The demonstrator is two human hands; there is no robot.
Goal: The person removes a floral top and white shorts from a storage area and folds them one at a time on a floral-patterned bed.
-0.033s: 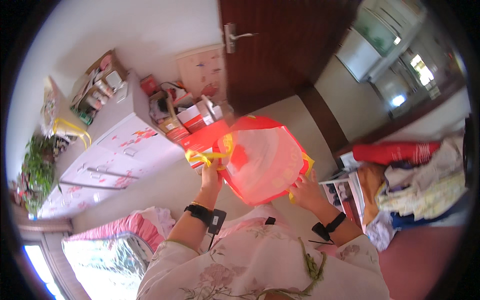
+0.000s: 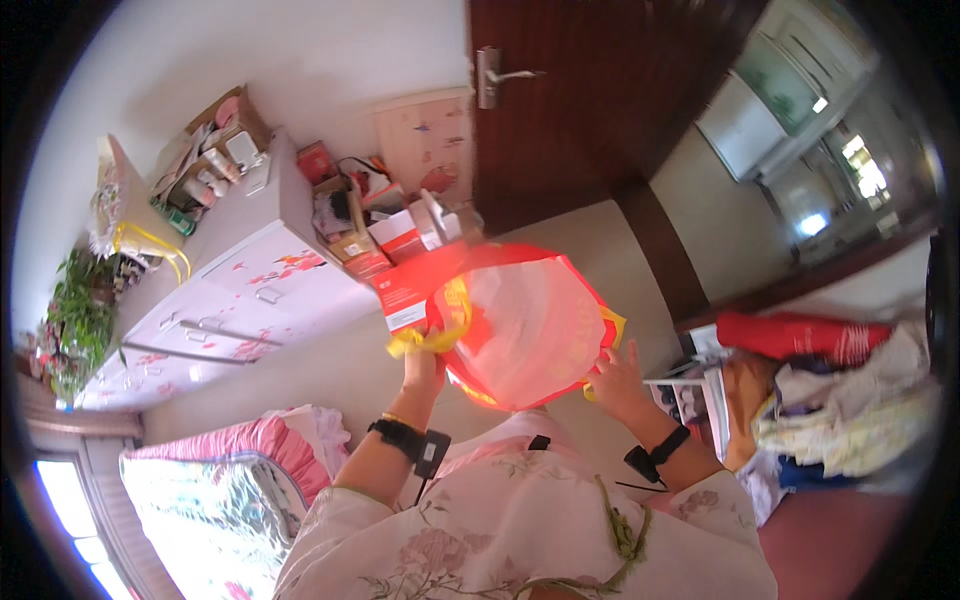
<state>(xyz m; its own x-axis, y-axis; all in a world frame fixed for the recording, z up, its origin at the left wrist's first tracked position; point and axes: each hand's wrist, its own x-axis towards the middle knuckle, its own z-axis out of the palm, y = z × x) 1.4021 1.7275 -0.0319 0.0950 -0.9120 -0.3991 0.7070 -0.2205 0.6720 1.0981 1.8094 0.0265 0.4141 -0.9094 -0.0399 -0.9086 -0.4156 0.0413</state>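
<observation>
A red bag (image 2: 520, 330) with yellow handles and a pale, cloudy inside hangs in front of me with its mouth spread. My left hand (image 2: 425, 372) is closed on its left rim, partly covered by a yellow handle (image 2: 430, 340). At the opposite rim, my right hand (image 2: 617, 385) pinches the edge near a yellow corner, one finger sticking up. A red panel with a white label (image 2: 405, 305) shows just beyond my left hand. Whether it belongs to the bag or is a separate box, I cannot tell.
To the left stands a white flowered cabinet (image 2: 235, 290) bearing a carton of bottles (image 2: 215, 150) and a plant (image 2: 80, 310). Open boxes (image 2: 400, 230) lie by its end, near a brown door (image 2: 580, 110). A bed (image 2: 220, 490) is lower left; piled clothes (image 2: 850, 390) sit at right.
The room has shifted slightly rightward in view. The bag has tilted a little, and the yellow handle now hides more of my left hand. Both hands keep hold of the rim.
</observation>
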